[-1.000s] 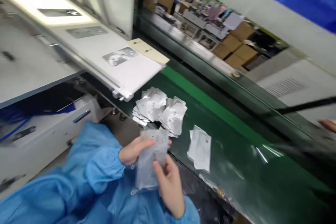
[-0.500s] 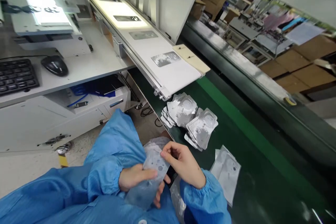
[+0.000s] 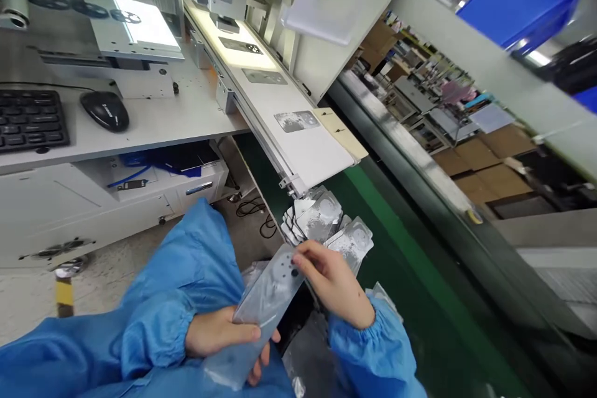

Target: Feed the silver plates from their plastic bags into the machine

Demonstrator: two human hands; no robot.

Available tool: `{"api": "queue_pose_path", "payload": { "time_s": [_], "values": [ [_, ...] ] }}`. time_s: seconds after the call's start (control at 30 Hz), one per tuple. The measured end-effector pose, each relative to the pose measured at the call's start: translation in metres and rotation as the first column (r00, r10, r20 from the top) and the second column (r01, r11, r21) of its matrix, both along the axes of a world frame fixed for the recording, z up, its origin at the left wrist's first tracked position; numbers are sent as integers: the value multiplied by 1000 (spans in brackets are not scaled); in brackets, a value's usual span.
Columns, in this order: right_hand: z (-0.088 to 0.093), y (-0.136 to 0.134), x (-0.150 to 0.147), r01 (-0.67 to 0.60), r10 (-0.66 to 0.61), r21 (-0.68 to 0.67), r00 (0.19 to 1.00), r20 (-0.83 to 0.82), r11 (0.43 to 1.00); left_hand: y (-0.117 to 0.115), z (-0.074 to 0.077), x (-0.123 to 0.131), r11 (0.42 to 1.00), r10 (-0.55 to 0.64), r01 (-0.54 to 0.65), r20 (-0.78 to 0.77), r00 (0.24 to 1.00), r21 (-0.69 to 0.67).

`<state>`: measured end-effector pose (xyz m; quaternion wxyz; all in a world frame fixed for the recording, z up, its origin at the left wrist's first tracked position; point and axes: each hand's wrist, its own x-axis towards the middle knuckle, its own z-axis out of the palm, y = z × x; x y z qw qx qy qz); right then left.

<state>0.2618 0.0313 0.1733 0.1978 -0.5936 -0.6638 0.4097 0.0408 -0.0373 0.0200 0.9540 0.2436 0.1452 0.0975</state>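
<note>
My left hand (image 3: 224,337) is closed around the lower part of a translucent, phone-sized plastic film sheet (image 3: 268,298) with dark round holes near its top. The sheet is tilted over my lap, its upper end pointing away to the right. My right hand (image 3: 338,286) pinches the sheet's upper right corner between thumb and fingers. Just beyond it, on a green belt, lie two piles of grey and white phone-shaped panels, the left pile (image 3: 319,214) and the right pile (image 3: 357,239). More clear plastic (image 3: 308,348) lies below my hands, partly hidden.
A white conveyor (image 3: 298,152) carries flat panels, including a patterned one (image 3: 297,120), from a lit machine. The green belt (image 3: 420,298) runs along my right. On the left desk are a black mouse (image 3: 105,111) and keyboard (image 3: 30,119). A drawer cabinet (image 3: 196,189) stands underneath.
The view has turned, so the scene sits differently. The film sheet is now straighter and stretched out between my hands, its holed end nearer the piles. Both hands keep their hold.
</note>
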Motion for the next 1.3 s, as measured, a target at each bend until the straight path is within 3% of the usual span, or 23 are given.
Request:
{"api": "queue_pose_path", "payload": {
  "time_s": [0.03,0.07,0.1,0.13,0.17,0.2,0.23,0.3,0.37,0.47,0.57,0.73,0.87,1.13,1.3],
  "values": [
    [8,12,10,131,-136,178,991,15,975,1,1,0,1000,5,-5,7,1000,-2],
    [16,26,23,297,-311,379,950,-27,876,2,1,0,1000,14,-14,11,1000,-11],
    [24,44,38,466,-479,545,868,-130,697,3,2,1,999,29,-28,10,1000,-24],
    [32,65,53,597,-600,631,760,-250,494,4,3,1,998,45,-44,6,999,-38],
    [37,87,68,675,-668,652,665,-335,345,5,3,1,997,63,-63,-3,998,-51],
    [41,109,81,703,-706,635,624,-336,320,6,4,1,995,83,-84,-18,996,-55],
    [42,131,91,704,-726,609,625,-287,366,8,4,1,993,103,-105,-37,994,-51],
    [39,170,100,650,-708,540,693,-134,535,11,5,0,989,139,-142,-85,987,-39],
    [32,198,96,582,-667,509,745,-21,634,14,6,-1,982,176,-184,-136,975,-49],
    [23,217,78,486,-634,530,762,134,695,18,10,-5,977,202,-210,-168,965,-37],
    [22,212,57,352,-579,593,778,245,724,22,12,-12,971,238,-235,-175,955,36],
    [14,193,31,60,-326,553,858,397,831,26,9,-17,961,276,-265,-182,944,82],
    [4,187,24,2,-269,497,844,465,868,27,5,-13,967,255,-245,-177,951,72],
    [-3,198,16,33,-321,511,813,487,859,28,-12,-7,967,251,-233,-241,938,101],
    [6,203,12,41,-320,512,823,469,858,32,-4,-14,969,246,-236,-218,945,70]
  ]
}}
